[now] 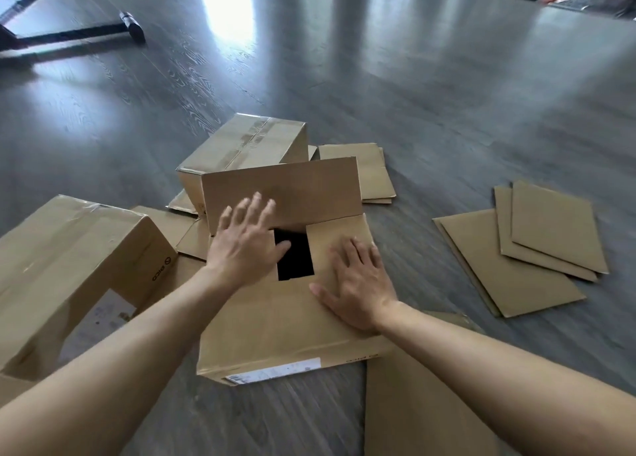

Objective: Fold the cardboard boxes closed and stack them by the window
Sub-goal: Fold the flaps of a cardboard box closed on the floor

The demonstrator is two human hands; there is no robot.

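Two hands on the middle box point(275, 321), which sits on the grey floor point(430, 94) right in front of me. My left hand point(246, 245) lies flat, fingers spread, on the left flap, fingertips against the raised far flap point(282, 194). My right hand point(358, 283) presses flat on the right flap point(339, 235). Dark gap between flaps, top not closed. Taped box point(244, 149) just behind, another box point(69, 269) at left. Flat cardboard sheets point(537, 245) at right.
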